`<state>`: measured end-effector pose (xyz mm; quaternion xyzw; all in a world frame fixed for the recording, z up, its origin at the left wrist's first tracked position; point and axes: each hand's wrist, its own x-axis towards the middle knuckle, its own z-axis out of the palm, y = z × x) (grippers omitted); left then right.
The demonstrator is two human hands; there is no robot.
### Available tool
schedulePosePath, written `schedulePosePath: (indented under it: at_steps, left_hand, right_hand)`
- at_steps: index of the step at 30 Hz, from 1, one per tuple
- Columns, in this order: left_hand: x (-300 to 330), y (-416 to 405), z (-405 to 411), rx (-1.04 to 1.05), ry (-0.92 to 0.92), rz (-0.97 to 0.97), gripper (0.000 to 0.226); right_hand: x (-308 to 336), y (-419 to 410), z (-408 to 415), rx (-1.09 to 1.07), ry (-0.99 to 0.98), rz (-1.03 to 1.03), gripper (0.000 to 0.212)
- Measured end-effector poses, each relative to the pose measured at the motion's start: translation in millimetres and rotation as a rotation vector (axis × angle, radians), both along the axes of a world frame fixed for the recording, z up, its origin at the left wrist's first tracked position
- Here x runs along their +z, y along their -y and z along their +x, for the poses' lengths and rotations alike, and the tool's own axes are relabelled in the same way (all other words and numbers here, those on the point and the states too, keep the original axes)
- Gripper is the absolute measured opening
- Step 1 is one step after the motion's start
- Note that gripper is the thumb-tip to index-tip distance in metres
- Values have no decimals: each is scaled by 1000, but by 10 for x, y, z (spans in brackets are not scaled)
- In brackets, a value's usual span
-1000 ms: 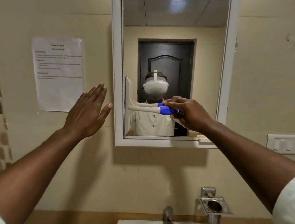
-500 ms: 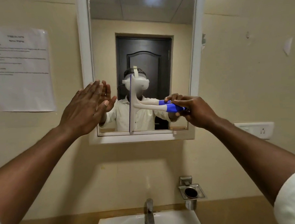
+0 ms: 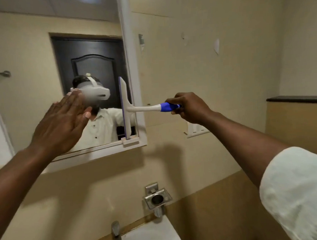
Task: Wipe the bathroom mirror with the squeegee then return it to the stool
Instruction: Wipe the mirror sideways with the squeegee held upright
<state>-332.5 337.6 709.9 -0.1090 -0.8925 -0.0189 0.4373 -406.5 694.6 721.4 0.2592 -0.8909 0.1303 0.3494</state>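
Note:
The white-framed bathroom mirror [image 3: 42, 52] fills the upper left of the head view. A white squeegee [image 3: 125, 106] with a blue handle stands with its blade upright against the glass at the mirror's right edge. My right hand [image 3: 190, 107] grips the blue handle, out to the right of the frame. My left hand [image 3: 63, 124] is raised flat with fingers together, in front of the mirror's lower middle; whether it touches the glass I cannot tell. No stool shows in the view.
A white sink [image 3: 150, 236] with a metal tap [image 3: 116, 234] lies below. A steel holder [image 3: 157, 198] is fixed to the wall above it. A wall socket [image 3: 196, 129] sits right of the mirror, and a dark-topped ledge [image 3: 296, 99] at far right.
The squeegee has swept rightward across the glass from the left edge to the right edge. My left hand shifted from the wall onto the mirror area as the view turned right.

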Motion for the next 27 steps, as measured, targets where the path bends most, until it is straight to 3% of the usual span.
schedulePosePath:
  at_steps: [6, 19, 27]
  left_hand:
    - [-15, -277, -240, -49, 0, -30, 75]
    - [-15, -232, -55, -28, 6, -27, 73]
    - [-85, -50, 124, 11, 39, 20, 72]
  right_hand:
    - [66, -303, 15, -87, -49, 18, 50]
    - [75, -316, -48, -16, -229, 63, 44]
    - [94, -212, -2, 99, -236, -99, 35]
